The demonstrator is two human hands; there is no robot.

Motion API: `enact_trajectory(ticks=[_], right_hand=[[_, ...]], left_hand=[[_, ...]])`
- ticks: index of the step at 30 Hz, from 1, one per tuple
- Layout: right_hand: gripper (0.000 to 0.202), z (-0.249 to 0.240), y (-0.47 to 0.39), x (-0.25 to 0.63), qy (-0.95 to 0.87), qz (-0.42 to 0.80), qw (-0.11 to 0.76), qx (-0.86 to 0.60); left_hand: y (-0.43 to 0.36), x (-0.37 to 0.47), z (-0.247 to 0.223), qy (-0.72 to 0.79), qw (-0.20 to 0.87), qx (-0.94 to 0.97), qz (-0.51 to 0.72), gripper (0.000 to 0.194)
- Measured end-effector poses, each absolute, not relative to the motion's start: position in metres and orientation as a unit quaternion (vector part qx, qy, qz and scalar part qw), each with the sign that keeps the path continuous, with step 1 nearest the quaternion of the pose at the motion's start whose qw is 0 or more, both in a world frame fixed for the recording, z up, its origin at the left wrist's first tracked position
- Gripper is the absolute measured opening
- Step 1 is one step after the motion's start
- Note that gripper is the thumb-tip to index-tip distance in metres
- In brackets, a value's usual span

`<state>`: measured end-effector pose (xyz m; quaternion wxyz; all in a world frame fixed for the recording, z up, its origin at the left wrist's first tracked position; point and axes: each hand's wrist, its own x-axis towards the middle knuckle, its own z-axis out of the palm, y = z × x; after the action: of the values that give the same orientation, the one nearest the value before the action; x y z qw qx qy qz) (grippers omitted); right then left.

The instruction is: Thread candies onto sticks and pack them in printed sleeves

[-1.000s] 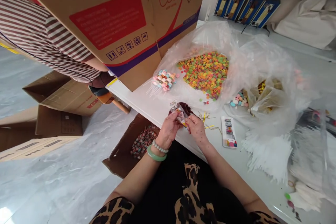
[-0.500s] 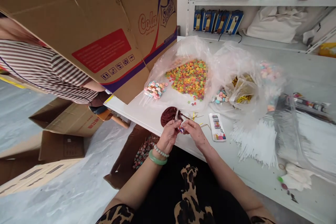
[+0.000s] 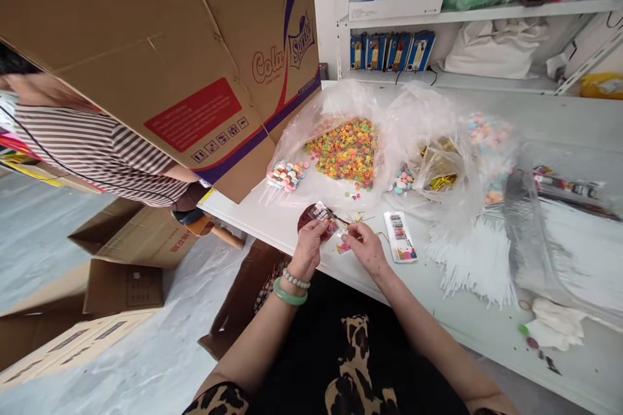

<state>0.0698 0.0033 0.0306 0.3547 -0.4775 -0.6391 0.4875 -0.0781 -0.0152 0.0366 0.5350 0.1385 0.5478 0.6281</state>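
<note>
Both my hands hold a small printed plastic packet (image 3: pixel 332 225), partly clear, with dark lettering and pink and yellow print. The fingers of my left hand (image 3: pixel 310 248) pinch its left side. My right hand (image 3: pixel 366 249) pinches the lower right edge. Just behind the packet sits a dark maroon bundle (image 3: pixel 304 215), mostly covered by it. Thin gold twist ties (image 3: pixel 357 216) lie on the table beyond my right hand. To the right rests a stack of the same printed packets (image 3: pixel 400 237), flat on the white table (image 3: pixel 360 282).
A large cardboard carton (image 3: pixel 195 78) stands at the left table edge, with a person in a striped shirt (image 3: pixel 92 149) behind it. Bags of ring-shaped candies (image 3: pixel 345 152) and pastel candies (image 3: pixel 287 175) lie ahead. White sticks (image 3: pixel 470 256) spread at right. An open box (image 3: pixel 233 292) sits below.
The packet was bunched between my fingertips and now is spread open and raised, facing me. My hands have moved slightly apart. The view has tilted up a little.
</note>
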Motion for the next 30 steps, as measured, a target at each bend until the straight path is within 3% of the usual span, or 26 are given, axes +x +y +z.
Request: enact_trajectory(ticks=[5,17,21,26,30], right_hand=[[0.029,0.030,0.004,0.053,-0.469,0.671,0.378,-0.432],[0.025,0.023,0.022,0.024,-0.410,0.701,0.377,-0.445],[0.021,0.016,0.027,-0.002,-0.465,0.676,0.358,-0.445],[0.023,0.010,0.047,-0.041,-0.600,0.638,0.260,-0.407],[0.021,0.012,0.080,-0.090,-0.750,0.473,0.221,-0.405]], left_hand=[[-0.017,-0.063,0.032,0.504,0.536,0.140,0.663,0.038],[-0.025,-0.095,0.026,0.491,0.649,0.097,0.573,0.041],[-0.029,-0.115,0.020,0.451,0.677,0.059,0.579,0.035],[-0.031,-0.160,0.013,0.477,0.575,0.018,0.664,0.019],[-0.032,-0.199,0.007,0.503,0.513,-0.048,0.694,0.017]])
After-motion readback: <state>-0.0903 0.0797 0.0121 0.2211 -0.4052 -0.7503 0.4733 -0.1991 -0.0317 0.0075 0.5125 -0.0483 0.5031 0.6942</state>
